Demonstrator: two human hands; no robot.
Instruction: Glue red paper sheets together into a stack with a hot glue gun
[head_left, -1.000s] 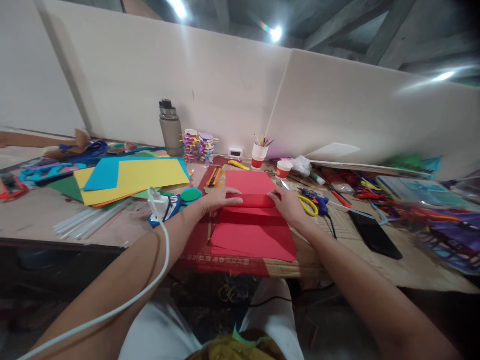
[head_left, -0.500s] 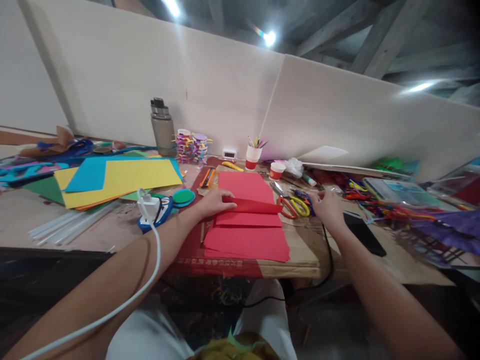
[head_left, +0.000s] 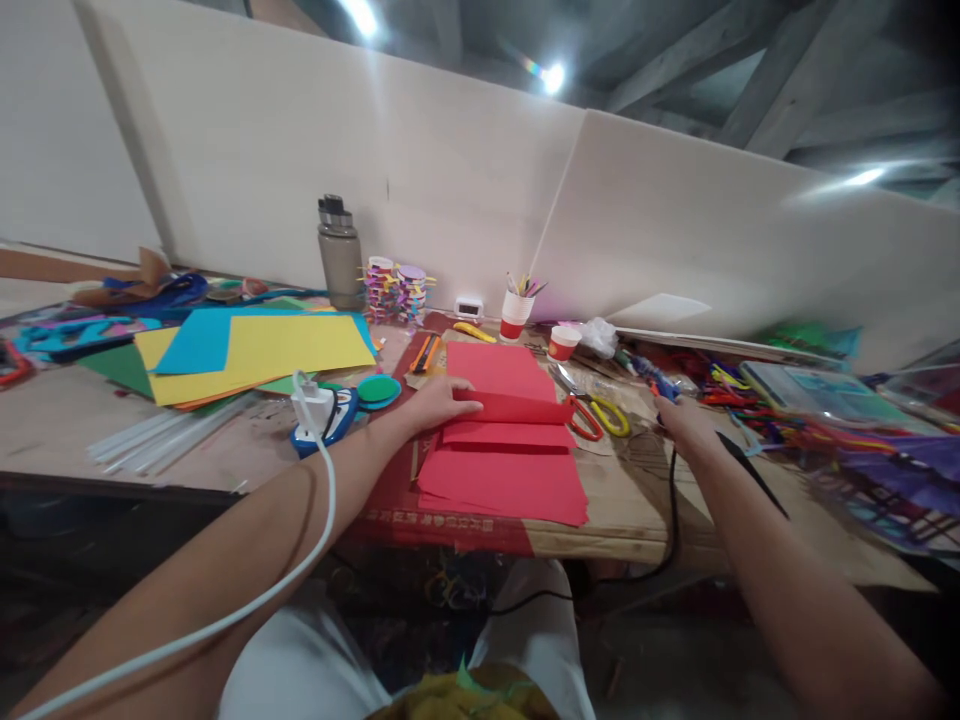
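Red paper sheets lie stacked on the cardboard, and across them is a folded red strip. My left hand pinches the left end of this strip between thumb and fingers. Off to the right, my right hand is closed round a blue glue gun with a black cord hanging from it. Between the strip and my right hand lie orange-handled scissors and yellow-handled scissors.
Yellow paper and blue paper lie at the left, near a blue power strip with a white plug. A grey bottle, pencil cup and small cup stand behind. A black phone is partly hidden beside my right wrist.
My right hand has moved slightly right and closed on the blue glue gun, which has lifted or shifted with it. My left hand still holds the strip. The view has swung slightly left.
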